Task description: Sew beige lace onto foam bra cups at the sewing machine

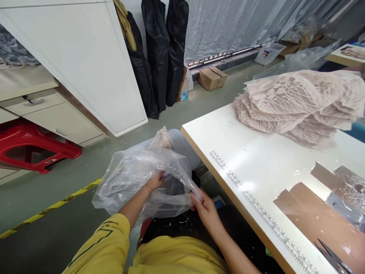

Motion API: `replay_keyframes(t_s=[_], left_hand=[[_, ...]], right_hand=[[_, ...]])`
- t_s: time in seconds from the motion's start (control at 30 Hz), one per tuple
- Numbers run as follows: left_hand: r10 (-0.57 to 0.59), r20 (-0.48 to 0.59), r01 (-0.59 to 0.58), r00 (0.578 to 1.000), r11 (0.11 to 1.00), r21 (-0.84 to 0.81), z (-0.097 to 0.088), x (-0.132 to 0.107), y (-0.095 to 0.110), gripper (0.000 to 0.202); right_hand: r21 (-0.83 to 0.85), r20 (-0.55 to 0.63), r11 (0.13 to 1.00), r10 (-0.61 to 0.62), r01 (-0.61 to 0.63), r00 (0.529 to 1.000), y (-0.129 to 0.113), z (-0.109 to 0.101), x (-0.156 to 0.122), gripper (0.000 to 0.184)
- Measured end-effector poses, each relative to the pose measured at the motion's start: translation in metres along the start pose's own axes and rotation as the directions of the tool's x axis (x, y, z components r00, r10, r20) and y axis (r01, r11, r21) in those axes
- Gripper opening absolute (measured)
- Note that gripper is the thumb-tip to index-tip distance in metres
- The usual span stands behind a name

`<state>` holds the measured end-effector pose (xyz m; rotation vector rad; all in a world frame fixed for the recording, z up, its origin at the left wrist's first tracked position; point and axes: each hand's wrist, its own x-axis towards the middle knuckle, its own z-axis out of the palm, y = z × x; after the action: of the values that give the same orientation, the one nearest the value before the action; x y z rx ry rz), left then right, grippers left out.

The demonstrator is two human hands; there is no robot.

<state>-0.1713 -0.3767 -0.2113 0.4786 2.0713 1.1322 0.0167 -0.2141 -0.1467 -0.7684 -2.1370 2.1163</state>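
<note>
A large clear plastic bag (128, 175) lies spread over my lap and a translucent plastic bin (186, 146). My right hand (205, 208) pinches the bag's rim on the near right side. At the bag's mouth is my left hand (156, 182), its fingers closed; a small purple bit shows at the fingertips, too small to name. A bunch of pale pink fabric (162, 137) pokes up from the bin behind the bag. What lies deeper in the bag is blurred by the film.
To the right stands a white table (211, 125) bearing stacked beige lace (296, 102), scissors (332, 257), brown sheets (319, 217) and a printed ruler scale. A red stool (37, 146) and white cabinet (76, 57) are left. A cardboard box (212, 78) sits by the wall.
</note>
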Motion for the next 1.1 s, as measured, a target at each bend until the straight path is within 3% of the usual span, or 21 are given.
replay_keyframes(t_s=[0.1, 0.2, 0.3, 0.37, 0.43, 0.47, 0.5, 0.53, 0.6, 0.63, 0.7, 0.77, 0.83, 0.9, 1.0, 1.07, 1.1], left_hand=[[0.075, 0.055, -0.064, 0.996, 0.982, -0.18, -0.018, -0.021, 0.008, 0.032], [0.155, 0.019, -0.139, 0.988, 0.924, -0.356, -0.036, -0.053, 0.027, 0.041], [0.199, -0.134, -0.239, 0.971, 0.85, -0.469, -0.049, -0.085, 0.054, 0.045], [0.231, -0.316, -0.366, 0.92, 0.796, -0.483, -0.052, -0.104, 0.078, 0.04], [0.364, -0.458, -0.542, 0.811, 0.762, -0.355, -0.048, -0.12, 0.105, 0.026], [0.505, -0.456, -0.644, 0.733, 0.732, -0.224, -0.043, -0.127, 0.119, 0.015], [0.678, -0.381, -0.752, 0.628, 0.655, -0.074, -0.035, -0.133, 0.133, 0.007], [0.835, -0.254, -0.853, 0.488, 0.518, 0.062, -0.025, -0.137, 0.145, 0.008], [0.975, 0.064, -0.955, 0.215, 0.196, 0.224, 0.003, -0.143, 0.165, 0.008], [0.975, 0.181, -0.963, 0.127, 0.077, 0.26, 0.019, -0.145, 0.172, 0.009], [0.949, 0.313, -0.955, 0.032, -0.064, 0.291, 0.051, -0.148, 0.18, 0.014], [0.926, 0.376, -0.946, -0.002, -0.124, 0.299, 0.076, -0.15, 0.182, 0.017], [0.916, 0.4, -0.947, 0.013, -0.117, 0.3, 0.089, -0.15, 0.182, 0.011], [0.917, 0.396, -0.953, 0.053, -0.071, 0.293, 0.089, -0.15, 0.184, 0.009], [0.926, 0.36, -0.961, 0.113, 0.01, 0.276, 0.078, -0.145, 0.186, 0.029], [0.945, 0.267, -0.952, 0.19, 0.11, 0.287, 0.069, -0.14, 0.185, 0.035], [0.947, 0.196, -0.937, 0.254, 0.191, 0.293, 0.066, -0.137, 0.184, 0.036]], right_hand=[[0.003, -0.025, 0.999, -0.042, 0.042, 0.999, -0.005, -0.001, 0.001, 0.05], [-0.026, -0.066, 0.998, -0.052, 0.051, 0.996, -0.007, -0.004, 0.003, 0.054], [-0.119, -0.067, 0.991, -0.07, 0.062, 0.995, -0.009, -0.011, -0.003, 0.06], [-0.235, -0.081, 0.965, -0.14, 0.118, 0.987, -0.014, -0.018, -0.015, 0.064], [-0.322, -0.082, 0.928, -0.226, 0.188, 0.971, -0.024, -0.025, -0.035, 0.067], [-0.308, -0.052, 0.926, -0.245, 0.217, 0.968, -0.03, -0.029, -0.047, 0.068], [-0.238, 0.01, 0.942, -0.241, 0.237, 0.97, -0.038, -0.032, -0.06, 0.069], [-0.106, 0.1, 0.967, -0.222, 0.232, 0.97, -0.046, -0.035, -0.072, 0.072], [0.185, 0.251, 0.969, -0.209, 0.165, 0.945, -0.06, -0.041, -0.094, 0.083], [0.283, 0.263, 0.949, -0.217, 0.14, 0.94, -0.067, -0.043, -0.103, 0.086], [0.372, 0.111, 0.917, -0.199, 0.145, 0.974, -0.076, -0.047, -0.117, 0.081], [0.438, -0.142, 0.887, -0.091, 0.145, 0.986, -0.083, -0.051, -0.127, 0.064], [0.541, -0.321, 0.828, 0.042, 0.147, 0.946, -0.087, -0.055, -0.133, 0.055], [0.611, -0.4, 0.77, 0.102, 0.182, 0.911, -0.09, -0.061, -0.137, 0.057], [0.632, -0.486, 0.727, 0.099, 0.27, 0.869, -0.089, -0.073, -0.144, 0.062], [0.621, -0.511, 0.724, 0.085, 0.299, 0.855, -0.086, -0.083, -0.151, 0.058], [0.604, -0.505, 0.739, 0.065, 0.299, 0.861, -0.085, -0.088, -0.156, 0.054]])
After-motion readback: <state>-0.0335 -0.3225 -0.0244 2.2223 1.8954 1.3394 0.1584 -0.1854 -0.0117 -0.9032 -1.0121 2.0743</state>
